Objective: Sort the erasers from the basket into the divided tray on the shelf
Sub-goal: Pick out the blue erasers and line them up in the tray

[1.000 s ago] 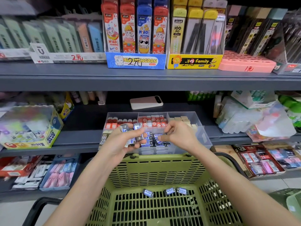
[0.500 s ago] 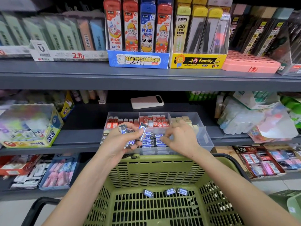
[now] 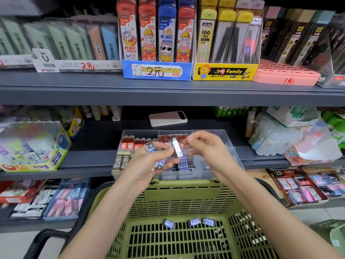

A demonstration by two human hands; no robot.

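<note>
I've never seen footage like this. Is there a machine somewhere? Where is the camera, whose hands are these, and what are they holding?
No machine here: a person works with bare hands, and the single picture comes from a camera worn on the head, looking forward and down at a shop shelf. The left hand grips a few small blue-labelled erasers, one pinched upright at its fingertips. The right hand is right beside that one, fingers curled, apparently holding nothing. Behind the hands a clear divided tray sits on the shelf, erasers in its compartments. Below is a green basket with three more erasers on its floor.
</note>
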